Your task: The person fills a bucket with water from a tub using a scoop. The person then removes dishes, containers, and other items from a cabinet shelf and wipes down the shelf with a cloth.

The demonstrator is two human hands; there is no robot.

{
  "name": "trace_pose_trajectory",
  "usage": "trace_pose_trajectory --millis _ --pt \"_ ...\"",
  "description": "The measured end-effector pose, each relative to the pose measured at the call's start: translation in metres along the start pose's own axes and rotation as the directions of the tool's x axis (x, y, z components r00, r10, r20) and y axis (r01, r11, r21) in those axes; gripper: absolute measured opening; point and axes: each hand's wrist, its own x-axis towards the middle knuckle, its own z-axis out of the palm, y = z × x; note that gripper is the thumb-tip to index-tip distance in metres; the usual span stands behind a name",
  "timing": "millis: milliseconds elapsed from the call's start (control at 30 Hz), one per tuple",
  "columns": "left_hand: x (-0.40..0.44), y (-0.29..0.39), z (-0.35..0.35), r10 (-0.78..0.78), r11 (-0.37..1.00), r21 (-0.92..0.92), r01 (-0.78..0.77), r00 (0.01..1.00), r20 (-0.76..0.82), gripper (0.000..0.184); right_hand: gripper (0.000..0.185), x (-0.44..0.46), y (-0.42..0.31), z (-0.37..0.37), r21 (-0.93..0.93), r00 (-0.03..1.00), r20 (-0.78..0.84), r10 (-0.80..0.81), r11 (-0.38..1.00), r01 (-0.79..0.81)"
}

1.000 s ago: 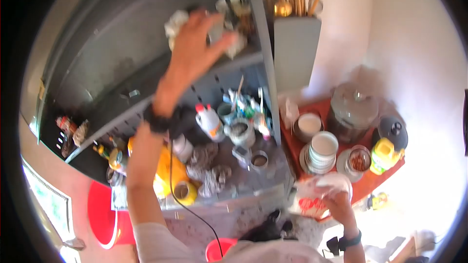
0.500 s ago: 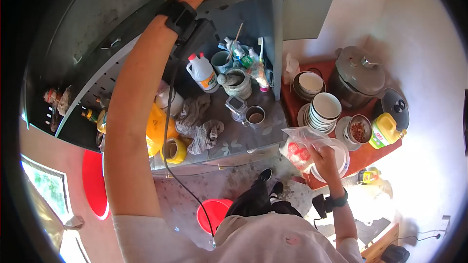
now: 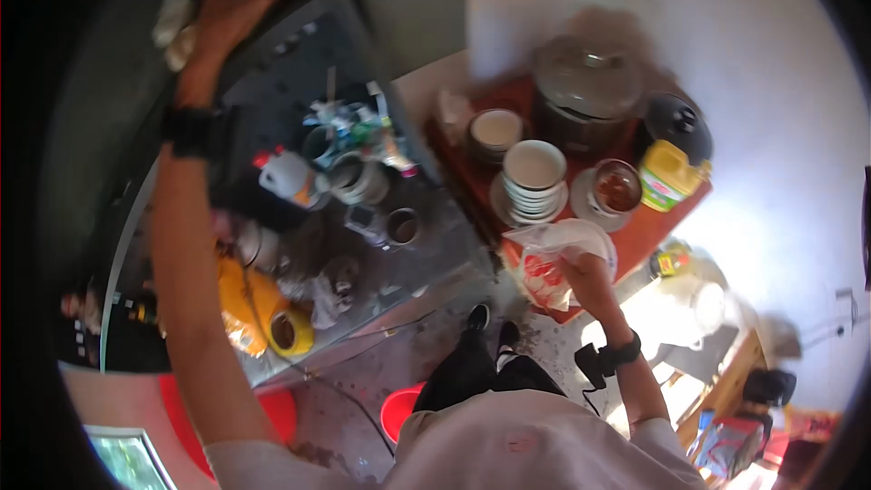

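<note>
While the right hand point(image 3: 588, 281) pinches one plastic bag point(image 3: 544, 274) by its side, the bag hangs just left of those fingers, thin and see-through, creased at the top, with a red print across its front and something whitish showing within. Behind the bag and the right hand lies one white round dish point(image 3: 601, 240), partly covered, on a red table point(image 3: 640, 231). Beyond the right hand stand one stack of white bowls point(image 3: 533, 165), too blurred to count singly, one bowl of reddish-brown food point(image 3: 617, 189), one grey lidded pot point(image 3: 588, 82) and one yellow jug point(image 3: 667, 180).

Raised well apart from the right, the left hand point(image 3: 238, 11) reaches into a dark shelf; its fingertips are lost in shadow, so whether it holds anything I cannot tell. Two pale lumps point(image 3: 174, 23) sit just beside it. Between the hands are one white bottle point(image 3: 288, 175), one stone mortar point(image 3: 357, 180) and one cup point(image 3: 402, 227).
</note>
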Motion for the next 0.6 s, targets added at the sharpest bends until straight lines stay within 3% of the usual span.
trace_pose_trajectory --millis 33,67,100,133,167,200,233,267,300,333,367,400,433,467,500,533,600 --pt "0.008 -0.007 -0.008 -0.169 0.955 -0.230 0.185 0.982 0.086 0.031 0.019 0.005 -0.020 -0.002 0.040 0.999 0.034 -0.038 0.999 0.037" --pt "0.010 -0.013 -0.017 -0.313 0.821 -0.436 0.368 0.930 0.193 0.034 0.019 0.015 -0.026 0.008 0.045 0.996 0.064 -0.066 0.997 0.063" --pt "0.003 -0.014 -0.016 -0.336 0.823 -0.415 0.388 0.921 0.196 0.034 0.020 0.024 -0.031 0.020 0.061 0.990 0.028 -0.135 0.989 0.133" --pt "-0.003 -0.010 -0.011 -0.040 0.991 -0.133 0.032 0.998 -0.057 0.024 0.021 0.032 -0.039 0.030 0.074 0.980 -0.017 -0.197 0.977 0.198" --pt "-0.008 -0.009 -0.005 0.332 0.930 0.230 -0.287 0.924 -0.188 0.016 0.022 0.039 -0.060 0.037 0.183 0.964 -0.044 -0.264 0.946 0.267" --pt "-0.012 -0.009 -0.002 0.325 0.930 0.238 -0.279 0.927 -0.185 0.016 0.022 0.051 -0.063 0.053 0.185 0.961 -0.039 -0.275 0.943 0.277" --pt "-0.019 -0.010 0.000 0.042 0.989 -0.132 -0.072 0.975 -0.216 0.021 0.025 0.065 -0.057 0.074 0.137 0.957 -0.088 -0.276 0.948 0.287" --pt "-0.026 -0.012 -0.001 -0.236 0.868 -0.477 0.139 0.960 -0.149 0.028 0.029 0.076 -0.060 0.089 0.091 0.948 -0.142 -0.284 0.950 0.298" --pt "-0.030 -0.014 -0.007 -0.463 0.599 -0.741 0.304 0.886 -0.010 0.036 0.034 0.080 -0.076 0.095 -0.121 0.951 -0.111 -0.289 0.954 0.276" --pt "-0.036 -0.013 -0.012 -0.507 0.507 -0.793 0.337 0.861 0.041 0.032 0.036 0.092 -0.072 0.115 -0.149 0.895 -0.183 -0.406 0.912 0.383" --pt "-0.040 -0.021 -0.005 -0.534 0.314 -0.901 0.299 0.840 0.093 0.027 0.035 0.102 -0.074 0.131 -0.159 0.903 -0.164 -0.398 0.914 0.374" --pt "-0.045 -0.014 -0.015 -0.608 0.090 -0.956 0.280 0.775 0.170 0.024 0.034 0.112 -0.075 0.146 -0.169 0.911 -0.144 -0.386 0.917 0.362" --pt "-0.048 -0.016 -0.020 -0.644 0.052 -0.950 0.308 0.738 0.204 0.024 0.029 0.122 -0.075 0.164 -0.076 0.869 -0.216 -0.446 0.895 0.441" --pt "-0.053 -0.022 -0.020 -0.613 0.089 -0.970 0.228 0.780 0.127 0.025 0.027 0.129 -0.076 0.177 0.015 0.826 -0.282 -0.489 0.858 0.513" --pt "-0.056 -0.024 -0.024 -0.620 -0.067 -0.978 0.199 0.759 0.198 0.023 0.027 0.131 -0.080 0.180 0.022 0.810 -0.289 -0.510 0.842 0.538" --pt "-0.059 -0.024 -0.027 -0.612 -0.226 -0.960 0.167 0.742 0.273 0.021 0.028 0.132 -0.082 0.180 -0.052 0.847 -0.195 -0.495 0.867 0.495" --pt "-0.064 -0.027 -0.031 -0.601 -0.271 -0.951 0.149 0.746 0.288 0.022 0.035 0.133 -0.085 0.179 -0.126 0.874 -0.106 -0.475 0.878 0.462"
